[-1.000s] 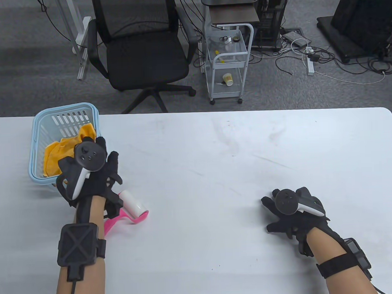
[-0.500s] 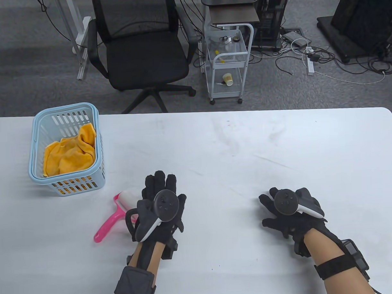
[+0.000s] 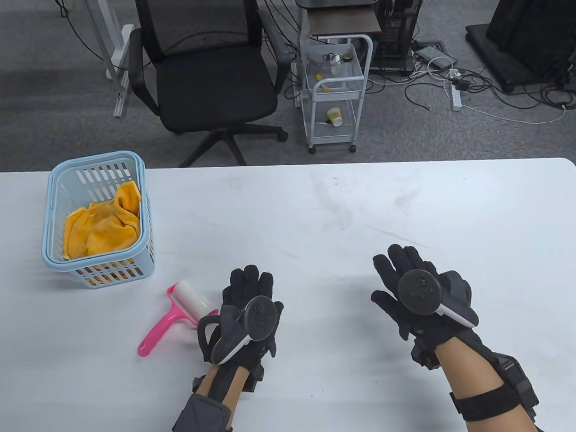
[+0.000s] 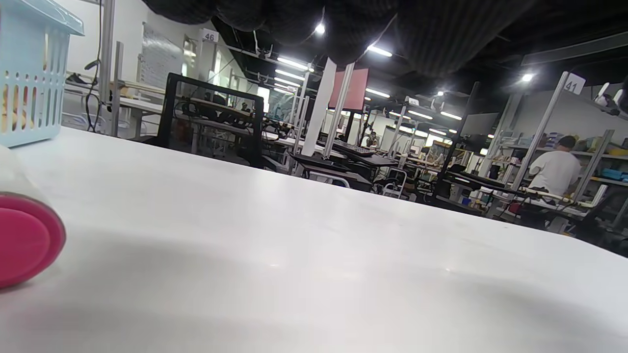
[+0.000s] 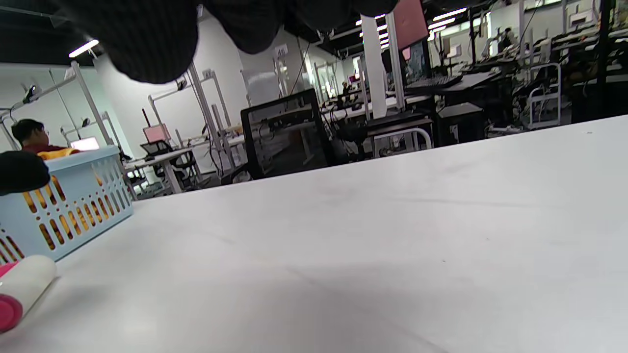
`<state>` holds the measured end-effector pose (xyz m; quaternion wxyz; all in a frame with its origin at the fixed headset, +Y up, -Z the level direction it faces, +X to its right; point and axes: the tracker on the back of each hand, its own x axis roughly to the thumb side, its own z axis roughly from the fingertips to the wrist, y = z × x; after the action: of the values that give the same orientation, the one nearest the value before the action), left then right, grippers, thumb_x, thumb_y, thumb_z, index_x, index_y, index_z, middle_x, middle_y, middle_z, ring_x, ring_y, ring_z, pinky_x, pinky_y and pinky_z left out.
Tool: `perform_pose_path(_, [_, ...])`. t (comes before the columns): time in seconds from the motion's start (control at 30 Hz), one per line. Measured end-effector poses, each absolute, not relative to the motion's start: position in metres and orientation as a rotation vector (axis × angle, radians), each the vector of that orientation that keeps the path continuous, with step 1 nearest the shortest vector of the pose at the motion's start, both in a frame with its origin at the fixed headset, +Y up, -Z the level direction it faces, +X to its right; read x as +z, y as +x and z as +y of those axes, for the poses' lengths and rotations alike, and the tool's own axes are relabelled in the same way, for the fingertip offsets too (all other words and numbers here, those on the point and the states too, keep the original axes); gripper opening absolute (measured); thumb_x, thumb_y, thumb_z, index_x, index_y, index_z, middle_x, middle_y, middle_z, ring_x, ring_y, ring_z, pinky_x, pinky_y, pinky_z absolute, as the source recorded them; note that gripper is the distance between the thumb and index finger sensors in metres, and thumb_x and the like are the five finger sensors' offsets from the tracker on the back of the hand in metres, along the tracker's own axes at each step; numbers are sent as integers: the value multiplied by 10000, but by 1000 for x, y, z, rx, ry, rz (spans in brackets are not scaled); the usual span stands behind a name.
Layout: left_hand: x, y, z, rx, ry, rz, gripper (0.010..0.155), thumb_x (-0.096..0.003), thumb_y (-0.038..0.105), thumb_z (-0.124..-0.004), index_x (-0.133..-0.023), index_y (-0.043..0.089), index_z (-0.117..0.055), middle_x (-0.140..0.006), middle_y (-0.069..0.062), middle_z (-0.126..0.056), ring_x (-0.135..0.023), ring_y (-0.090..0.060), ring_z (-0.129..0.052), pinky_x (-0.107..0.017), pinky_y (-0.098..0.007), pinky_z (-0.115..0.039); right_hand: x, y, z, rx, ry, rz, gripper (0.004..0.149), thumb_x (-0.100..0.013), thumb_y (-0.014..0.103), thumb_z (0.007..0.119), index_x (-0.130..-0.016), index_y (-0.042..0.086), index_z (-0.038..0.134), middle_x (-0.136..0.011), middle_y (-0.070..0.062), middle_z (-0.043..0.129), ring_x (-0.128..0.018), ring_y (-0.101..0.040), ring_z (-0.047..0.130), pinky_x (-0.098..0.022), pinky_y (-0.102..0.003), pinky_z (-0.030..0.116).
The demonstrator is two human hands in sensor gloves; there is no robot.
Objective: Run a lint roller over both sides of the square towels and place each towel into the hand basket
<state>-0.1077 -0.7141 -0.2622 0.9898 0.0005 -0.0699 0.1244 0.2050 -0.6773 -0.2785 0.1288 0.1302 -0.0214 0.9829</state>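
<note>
Right hand [image 3: 420, 298] now farther forward, fingers spread, empty; left hand [image 3: 249, 316] flat, empty, beside lint roller [image 3: 176, 316].

A white table [image 3: 316, 215] occupied the foreground, its surface marked with faint scuffs. Behind it stood a black mesh office chair [image 3: 207, 72] on grey carpet. To the chair's right was a white wheeled cart [image 3: 335, 91] holding a paper cup [image 3: 334, 116] on its lower shelf. Cables and a power strip [image 3: 455, 94] lay on the floor farther right.
</note>
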Motion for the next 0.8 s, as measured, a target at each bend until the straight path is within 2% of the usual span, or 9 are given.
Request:
perform_pose_path(0.17, [-258, -102, -714, 226, 48, -172, 593, -539, 480, -613, -1079, 253, -520, -1200, -112, -339, -1101, -429, -326, -734, -584, -448, -262, 195, -713, 2879, 267, -323, 670, -553, 484, 601, -1112, 160, 422, -1153, -149, 296, -1042, -431, 219, -691, -684, 385])
perform_pose_path(0.33, [-254, -97, -716, 169, 93, -187, 593, -536, 478, -567, -1079, 251, -494, -1196, -108, -306, -1099, -418, -289, -735, -582, -428, -263, 187, -728, 2964, 240, -346, 666, -553, 471, 564, -1103, 148, 374, -1142, -148, 254, -1013, -417, 166, -690, -661, 346])
perform_pose_path(0.8, [-254, -93, -719, 127, 87, -192, 584, -537, 464, -570, -1075, 248, -504, -1195, -93, -305, -1098, -402, -275, -733, -578, -413, -262, 185, -736, 2994, 251, -300, 652, -551, 459, 563, -1097, 138, 403, -1137, -150, 289, -1006, -409, 191, -687, -639, 351])
